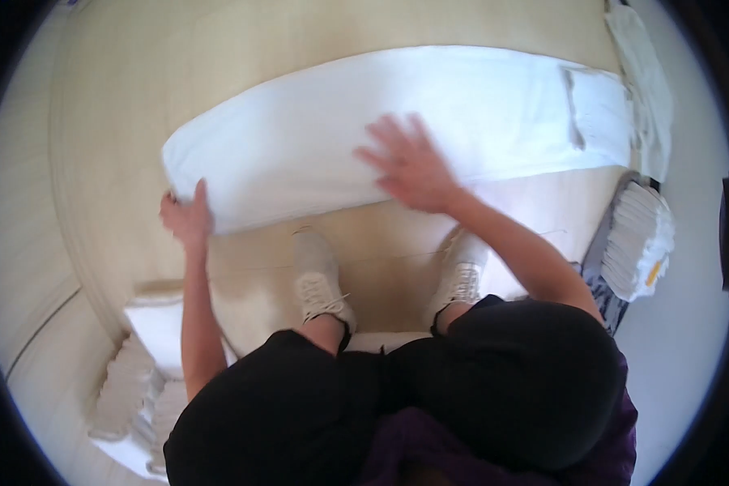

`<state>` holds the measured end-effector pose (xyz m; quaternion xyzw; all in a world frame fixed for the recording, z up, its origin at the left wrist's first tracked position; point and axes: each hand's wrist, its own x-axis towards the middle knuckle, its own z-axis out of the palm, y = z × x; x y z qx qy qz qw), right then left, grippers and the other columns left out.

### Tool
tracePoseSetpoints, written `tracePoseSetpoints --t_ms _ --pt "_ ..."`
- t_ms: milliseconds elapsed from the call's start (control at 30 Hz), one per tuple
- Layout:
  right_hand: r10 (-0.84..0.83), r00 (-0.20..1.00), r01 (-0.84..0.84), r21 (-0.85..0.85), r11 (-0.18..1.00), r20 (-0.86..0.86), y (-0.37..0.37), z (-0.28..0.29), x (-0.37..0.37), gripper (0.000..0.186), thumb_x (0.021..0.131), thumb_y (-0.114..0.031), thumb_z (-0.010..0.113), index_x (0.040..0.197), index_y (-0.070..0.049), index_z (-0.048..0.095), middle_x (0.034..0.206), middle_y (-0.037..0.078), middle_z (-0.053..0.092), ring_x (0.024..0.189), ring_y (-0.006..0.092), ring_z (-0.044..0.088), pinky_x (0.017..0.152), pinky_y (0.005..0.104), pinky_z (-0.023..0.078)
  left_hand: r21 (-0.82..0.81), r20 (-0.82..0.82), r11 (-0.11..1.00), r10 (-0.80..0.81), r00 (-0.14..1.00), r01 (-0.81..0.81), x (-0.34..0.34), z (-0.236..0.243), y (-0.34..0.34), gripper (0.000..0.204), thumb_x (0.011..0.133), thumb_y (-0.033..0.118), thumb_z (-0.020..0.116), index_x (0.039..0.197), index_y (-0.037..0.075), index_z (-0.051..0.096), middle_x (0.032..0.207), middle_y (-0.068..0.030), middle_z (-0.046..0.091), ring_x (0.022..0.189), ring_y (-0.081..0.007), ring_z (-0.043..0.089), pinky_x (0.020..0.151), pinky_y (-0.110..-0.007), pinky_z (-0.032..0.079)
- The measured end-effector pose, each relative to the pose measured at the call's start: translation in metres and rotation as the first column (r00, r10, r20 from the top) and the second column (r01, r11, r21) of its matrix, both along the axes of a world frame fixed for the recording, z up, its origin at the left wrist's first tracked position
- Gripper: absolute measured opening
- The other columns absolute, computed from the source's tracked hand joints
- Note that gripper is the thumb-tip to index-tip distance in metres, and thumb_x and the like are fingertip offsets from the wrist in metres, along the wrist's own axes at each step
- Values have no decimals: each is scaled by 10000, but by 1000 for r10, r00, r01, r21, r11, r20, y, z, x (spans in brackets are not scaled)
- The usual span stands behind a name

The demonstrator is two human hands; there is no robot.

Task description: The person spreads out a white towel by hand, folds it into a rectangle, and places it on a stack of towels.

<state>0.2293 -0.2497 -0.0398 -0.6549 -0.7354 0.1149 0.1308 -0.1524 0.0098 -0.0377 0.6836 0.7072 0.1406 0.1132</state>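
A long white cloth [316,142], perhaps a towel, is spread out in front of me, running from the left to the far right. At its near left corner is my left hand [186,219], the thumb over the cloth and the fingers curled at its edge. My right hand [413,168] is over the middle of the cloth with fingers spread, slightly blurred by motion. Whether its palm touches the cloth I cannot tell. On the cloth's right end lies a smaller folded white cloth [599,109].
A stack of folded white cloths [636,239] stands at the right. More white cloths [130,381] are piled at the lower left, beside a white box-like piece [155,332]. Another white cloth [644,89] hangs along the far right edge. My shoes [320,283] are close below the spread cloth.
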Motion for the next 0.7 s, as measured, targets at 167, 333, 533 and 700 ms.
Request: tracePoseSetpoints --t_ms 167,333,533,700 --pt "93 994 -91 39 995 -52 24 -6 -51 587 1023 -477 498 1556 -240 428 1678 35 287 1575 302 144 1270 589 43 -596 318 803 221 922 13 -2 26 27 741 825 353 850 1280 -155 560 1194 -218 695 1058 -290 690 948 -385 541" --pt "210 957 -208 27 978 -201 36 -4 -62 598 978 -519 562 1531 -321 452 1696 16 233 1581 288 112 1268 594 40 -753 524 615 344 779 235 -1 79 31 751 838 253 833 1387 -128 490 1299 -202 653 1126 -284 668 1007 -395 523" --pt "200 958 -217 -61 974 -207 39 16 -59 589 1020 -562 474 1539 -286 451 1669 71 291 1565 313 150 1257 591 55 -501 817 750 245 521 433 51 140 -3 828 830 46 735 1557 7 340 1454 -168 535 1311 -314 554 1095 -435 471" --pt "-160 615 16 -190 982 -772 22 55 -41 623 1036 -567 466 1511 -164 483 1513 131 502 1391 323 465 1190 532 323 -116 968 749 -63 244 653 151 163 -61 885 819 -27 697 1598 43 285 1517 -170 468 1339 -281 515 1118 -411 435"
